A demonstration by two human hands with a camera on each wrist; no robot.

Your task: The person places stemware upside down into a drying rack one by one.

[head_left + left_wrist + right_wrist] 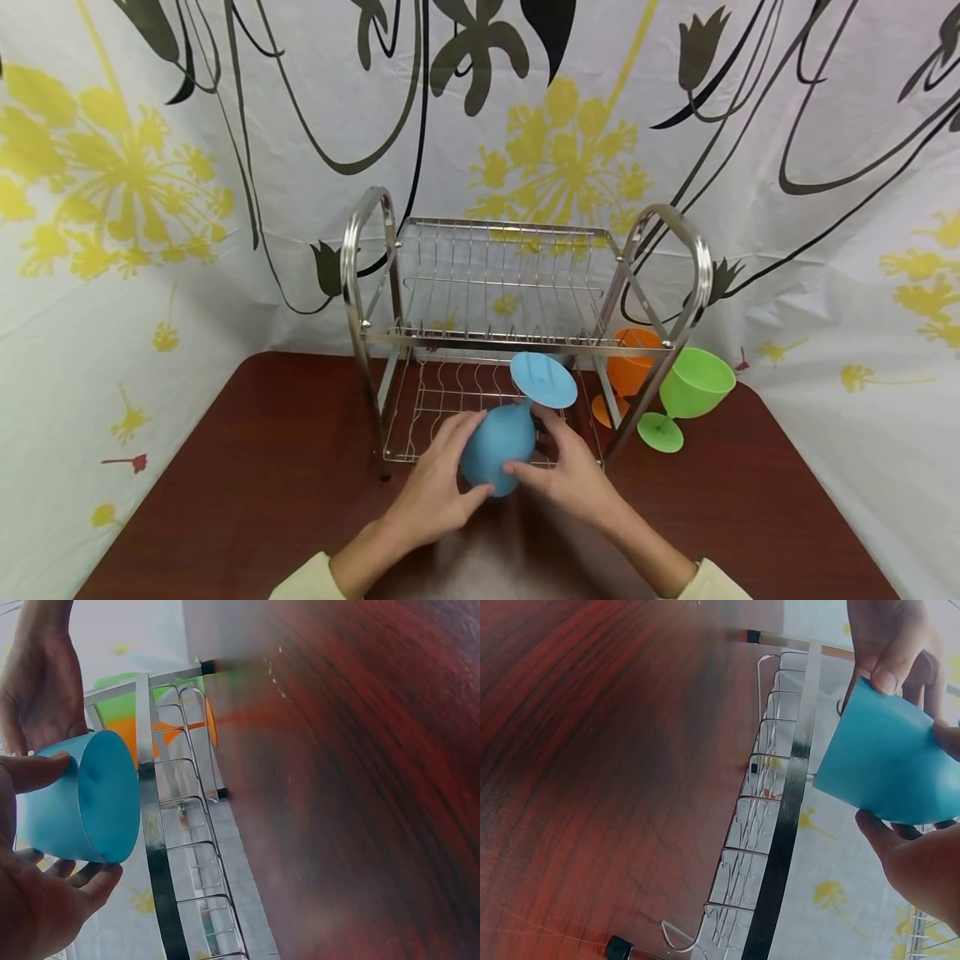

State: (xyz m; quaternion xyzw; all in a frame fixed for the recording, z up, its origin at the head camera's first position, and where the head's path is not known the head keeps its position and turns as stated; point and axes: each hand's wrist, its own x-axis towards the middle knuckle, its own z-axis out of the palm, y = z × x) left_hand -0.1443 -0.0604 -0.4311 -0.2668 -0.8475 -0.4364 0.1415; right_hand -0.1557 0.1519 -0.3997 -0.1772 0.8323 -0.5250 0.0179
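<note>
A blue plastic goblet [495,446] is tilted upside down in front of the dish rack [517,342], its round foot raised toward the back right. My left hand [442,479] grips the bowl from the left, thumb near the rim. On the other side my right hand [566,467] holds it too, thumb on the bowl and fingers reaching behind the stem. The left wrist view shows the open mouth of the goblet [109,799] pointing at the tabletop. In the right wrist view, both hands' fingers lie around the bowl [892,757].
An orange goblet [630,367] and a green goblet [693,385] stand upright at the rack's right side. The metal rack has two wire tiers and curved side frames on a dark red wooden table [247,500]. A patterned curtain [300,108] hangs behind.
</note>
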